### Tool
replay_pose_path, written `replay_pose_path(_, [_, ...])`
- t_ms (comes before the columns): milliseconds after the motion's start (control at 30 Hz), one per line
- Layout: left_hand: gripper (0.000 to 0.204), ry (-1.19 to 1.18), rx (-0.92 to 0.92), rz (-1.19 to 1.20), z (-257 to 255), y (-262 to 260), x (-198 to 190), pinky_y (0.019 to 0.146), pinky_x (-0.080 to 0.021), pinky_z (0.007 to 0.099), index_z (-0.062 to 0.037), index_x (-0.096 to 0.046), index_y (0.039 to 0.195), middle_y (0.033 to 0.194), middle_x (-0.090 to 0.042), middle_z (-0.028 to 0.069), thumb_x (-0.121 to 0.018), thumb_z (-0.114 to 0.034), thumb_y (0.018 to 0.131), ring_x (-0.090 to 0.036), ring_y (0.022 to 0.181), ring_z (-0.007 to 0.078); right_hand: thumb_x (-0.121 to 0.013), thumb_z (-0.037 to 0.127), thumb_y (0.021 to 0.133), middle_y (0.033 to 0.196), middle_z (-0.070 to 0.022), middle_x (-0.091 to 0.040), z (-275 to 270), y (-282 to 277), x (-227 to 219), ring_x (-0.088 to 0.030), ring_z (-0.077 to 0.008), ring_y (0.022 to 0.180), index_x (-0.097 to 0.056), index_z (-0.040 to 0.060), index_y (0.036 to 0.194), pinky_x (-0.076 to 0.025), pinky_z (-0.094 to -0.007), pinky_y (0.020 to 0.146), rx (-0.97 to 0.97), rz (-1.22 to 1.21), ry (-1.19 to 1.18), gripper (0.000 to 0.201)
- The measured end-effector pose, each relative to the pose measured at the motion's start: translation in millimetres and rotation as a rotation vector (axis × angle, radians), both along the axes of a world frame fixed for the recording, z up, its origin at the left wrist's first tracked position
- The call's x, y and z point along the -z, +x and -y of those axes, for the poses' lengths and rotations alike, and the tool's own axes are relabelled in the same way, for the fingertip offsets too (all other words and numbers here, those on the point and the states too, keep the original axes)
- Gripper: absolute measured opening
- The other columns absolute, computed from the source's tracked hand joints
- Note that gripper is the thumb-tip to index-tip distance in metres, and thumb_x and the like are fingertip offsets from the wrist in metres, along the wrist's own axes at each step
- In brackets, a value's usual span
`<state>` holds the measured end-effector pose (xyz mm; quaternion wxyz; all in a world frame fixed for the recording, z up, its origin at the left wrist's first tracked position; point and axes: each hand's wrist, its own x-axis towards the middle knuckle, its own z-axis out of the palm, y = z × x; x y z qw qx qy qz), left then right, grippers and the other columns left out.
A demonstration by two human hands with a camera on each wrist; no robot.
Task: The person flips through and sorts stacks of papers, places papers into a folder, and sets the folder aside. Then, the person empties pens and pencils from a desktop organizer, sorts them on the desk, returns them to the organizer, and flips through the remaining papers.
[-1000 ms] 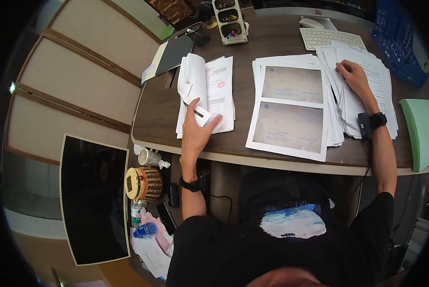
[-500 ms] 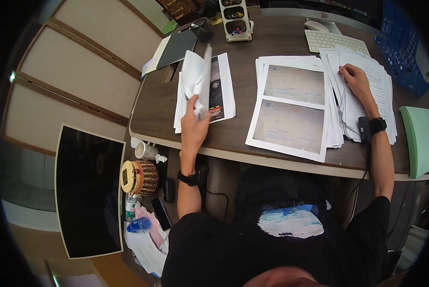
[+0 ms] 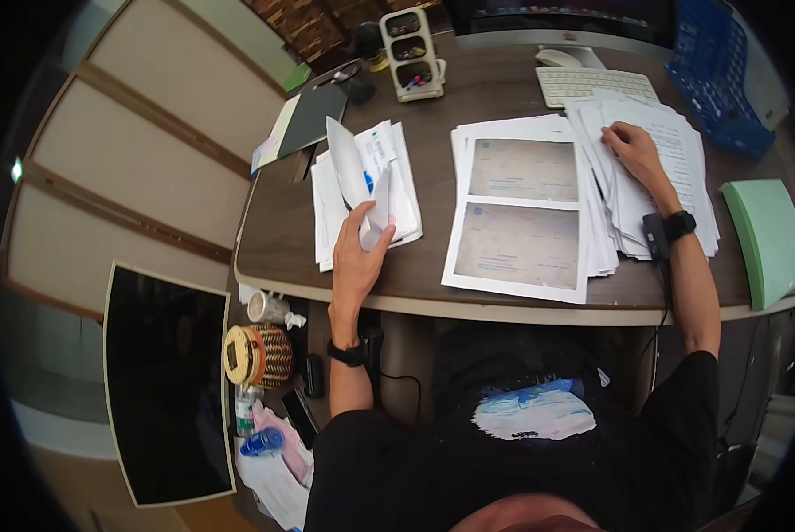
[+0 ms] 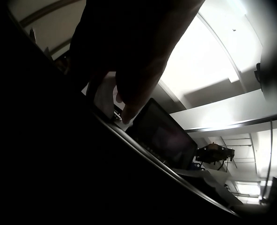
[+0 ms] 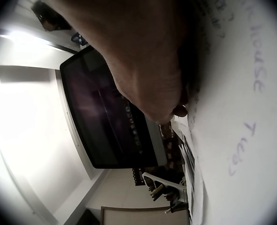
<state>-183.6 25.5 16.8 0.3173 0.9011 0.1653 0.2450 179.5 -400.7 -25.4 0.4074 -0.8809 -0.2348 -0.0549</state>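
Note:
At the left of the desk my left hand (image 3: 359,253) pinches lifted sheets (image 3: 348,160) between thumb and fingers. They stand up curled over a stack of papers (image 3: 406,191), and a page with a blue mark shows beneath. The left wrist view is dark, with the fingertips close to a pale sheet. My right hand (image 3: 638,158) rests loosely curled on a second stack of papers (image 3: 681,186) at the right. Handwriting on that paper (image 5: 251,93) shows close up in the right wrist view. Between the hands lies a sheet with two printed grey-brown panels (image 3: 521,244), on further papers.
Behind the right stack are a white keyboard (image 3: 597,87), a mouse (image 3: 559,58) and a monitor (image 5: 101,112). A pen holder (image 3: 412,58) stands at the back. A blue basket (image 3: 721,80) and green paper stack (image 3: 765,239) are at the right. A mug (image 3: 267,308) sits below the left edge.
My left hand has turned sheets at the left stack; a stamped page, then a dark page, then the blue-marked one show. My right hand stays on its stack. The head view has shifted slightly.

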Motion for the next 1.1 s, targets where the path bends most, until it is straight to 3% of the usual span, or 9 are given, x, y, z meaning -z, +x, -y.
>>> replay_pose_path(67, [0.056, 0.164, 0.094, 0.003, 6, 0, -4, 0.109, -0.05, 0.0425, -0.0115, -0.061, 0.145, 0.135, -0.067, 0.0217, -0.085, -0.023, 0.096, -0.065, 0.127, 0.0332, -0.067, 0.037, 0.104, 0.092, -0.0158, -0.079, -1, 0, 1, -0.072, -0.0306, 0.081, -0.08, 0.0032, 0.102, -0.054, -0.0422, 0.081, -0.019, 0.056, -0.013, 0.036])
replay_pose_path(133, [0.056, 0.08, 0.11, -0.062, 24, -1, -12, 0.116, -0.046, 0.0454, -0.0116, -0.063, 0.143, 0.147, -0.059, 0.0222, -0.087, -0.022, 0.093, -0.056, 0.14, 0.0369, -0.067, 0.038, 0.104, 0.094, -0.0168, -0.08, -3, -7, -6, -0.073, -0.0327, 0.084, -0.08, 0.0034, 0.103, -0.055, -0.0429, 0.082, -0.006, 0.052, -0.018, 0.037])
replay_pose_path(200, [0.054, 0.348, 0.118, 0.152, 37, 3, -10, 0.116, -0.046, 0.0448, -0.0069, -0.063, 0.139, 0.149, -0.058, 0.022, -0.087, -0.021, 0.093, -0.055, 0.142, 0.0377, -0.067, 0.038, 0.103, 0.096, -0.0177, -0.08, -3, -12, -10, -0.074, -0.0347, 0.087, -0.081, 0.0036, 0.104, -0.055, -0.0436, 0.084, 0.002, 0.053, -0.025, 0.037])
replay_pose_path(467, [0.034, 0.226, 0.189, 0.013, 82, 13, -5, 0.099, -0.051, 0.0443, -0.0067, -0.072, 0.119, 0.114, -0.073, 0.0157, -0.086, -0.024, 0.093, -0.067, 0.109, 0.0365, -0.068, 0.041, 0.098, 0.095, -0.0236, -0.079, -3, -5, 4, -0.076, -0.0416, 0.091, -0.082, 0.003, 0.107, -0.057, -0.0489, 0.085, 0.005, 0.082, 0.067, 0.041])
replay_pose_path(533, [0.039, 0.197, 0.153, -0.067, 91, 13, 3, 0.096, -0.05, 0.0438, -0.009, -0.071, 0.122, 0.107, -0.073, 0.0133, -0.087, -0.027, 0.092, -0.064, 0.099, 0.033, -0.069, 0.032, 0.1, 0.084, -0.0185, -0.077, -5, -5, 5, -0.071, -0.0257, 0.073, -0.08, 0.0, 0.105, -0.055, -0.0425, 0.073, 0.021, 0.147, 0.025, 0.034])
replay_pose_path(600, [0.044, 0.105, 0.098, -0.12, 97, 15, 7, 0.094, -0.051, 0.0429, -0.0076, -0.069, 0.125, 0.101, -0.072, 0.011, -0.089, -0.024, 0.09, -0.064, 0.097, 0.0286, -0.069, 0.033, 0.1, 0.085, -0.0196, -0.077, -6, -7, 3, -0.072, -0.0287, 0.073, -0.081, 0.0012, 0.105, -0.056, -0.043, 0.073, -0.003, 0.128, 0.048, 0.034])
replay_pose_path(667, [0.042, -0.091, 0.108, -0.109, 92, 17, 19, 0.089, -0.052, 0.0379, -0.0061, -0.069, 0.125, 0.095, -0.069, 0.0074, -0.089, -0.017, 0.09, -0.063, 0.091, 0.0219, -0.071, 0.039, 0.097, 0.096, -0.0217, -0.079, -7, -12, -1, -0.076, -0.0418, 0.089, -0.082, 0.0054, 0.106, -0.059, -0.0494, 0.085, 0.01, 0.12, 0.055, 0.036])
replay_pose_path(767, [0.039, -0.208, 0.145, -0.065, 101, 17, 5, 0.081, -0.05, 0.0302, -0.0041, -0.067, 0.125, 0.085, -0.063, 0.0028, -0.087, -0.007, 0.091, -0.058, 0.081, 0.0138, -0.07, 0.039, 0.098, 0.093, -0.0194, -0.079, -6, -13, -1, -0.075, -0.0382, 0.084, -0.083, 0.0062, 0.105, -0.058, -0.0461, 0.081, 0.025, 0.142, 0.037, 0.035])
replay_pose_path(1100, [0.041, -0.271, 0.099, 0.021, 93, 19, 5, 0.082, -0.05, 0.0303, -0.0013, -0.069, 0.128, 0.084, -0.067, 0.0034, -0.086, 0.001, 0.09, -0.059, 0.08, 0.012, -0.07, 0.042, 0.097, 0.09, -0.0191, -0.08, -6, -10, -4, -0.076, -0.0397, 0.086, -0.084, 0.009, 0.102, -0.059, -0.048, 0.085, 0.019, 0.104, 0.027, 0.036])
